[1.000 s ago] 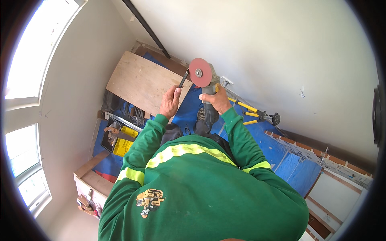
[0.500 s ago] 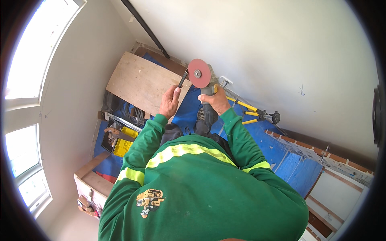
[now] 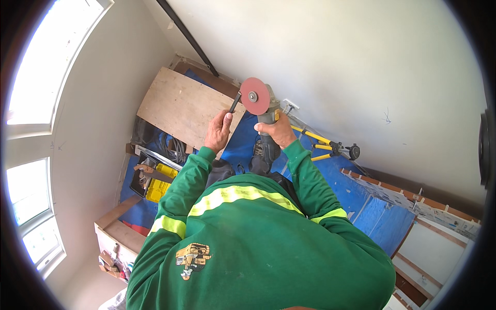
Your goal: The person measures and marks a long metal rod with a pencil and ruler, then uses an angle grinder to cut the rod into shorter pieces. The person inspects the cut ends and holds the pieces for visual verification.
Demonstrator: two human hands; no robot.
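My right hand is wrapped round the body of an angle grinder, thumb across its near side. A red disc is fitted on the grinder's head and faces up toward me. In my left hand I grip a slim dark bar, which slants up and to the right. The bar's upper end meets the left edge of the disc, or lies very close to it. Whether the disc is spinning I cannot tell.
Beyond my hands a plywood sheet lies over blue floor covering. At left are a yellow and black toolbox, a handsaw and coiled cable. A yellow tripod lies by the right wall.
The grinder's disc has shifted very slightly down and left. Both hands keep their grips and nearly the same places.
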